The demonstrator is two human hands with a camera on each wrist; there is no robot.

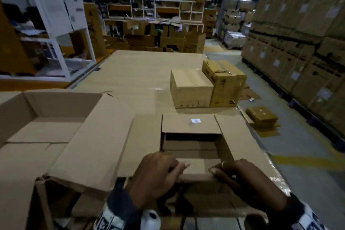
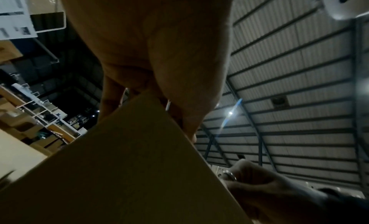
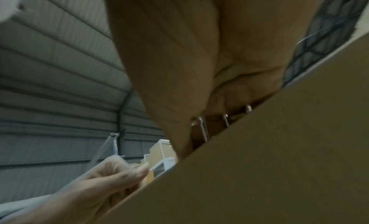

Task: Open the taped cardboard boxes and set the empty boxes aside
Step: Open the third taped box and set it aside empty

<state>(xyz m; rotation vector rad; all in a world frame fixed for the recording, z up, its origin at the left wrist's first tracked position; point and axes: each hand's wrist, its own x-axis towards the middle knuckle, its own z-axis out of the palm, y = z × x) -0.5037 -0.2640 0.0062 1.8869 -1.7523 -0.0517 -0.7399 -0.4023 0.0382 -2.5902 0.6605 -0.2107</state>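
A small cardboard box [image 1: 190,124] stands open in front of me, its far and right flaps folded outward; what shows of the inside is dark and bare. Both hands hold its near flap [image 1: 196,170]. My left hand [image 1: 158,172] curls its fingers over the flap's left part, and my right hand [image 1: 240,177], wearing a ring, curls over the right part. In the left wrist view the left hand [image 2: 159,53] closes over the flap's edge [image 2: 129,172]. In the right wrist view the right hand [image 3: 199,53] grips the same flap [image 3: 279,164].
A large open box [image 1: 46,117] lies to the left, one flap reaching toward the small box. Two closed boxes [image 1: 190,87] [image 1: 225,82] stand farther back on the cardboard-covered surface [image 1: 140,73]. Flattened cardboard [image 1: 261,115] lies on the floor at right, beside stacked cartons [image 1: 298,33].
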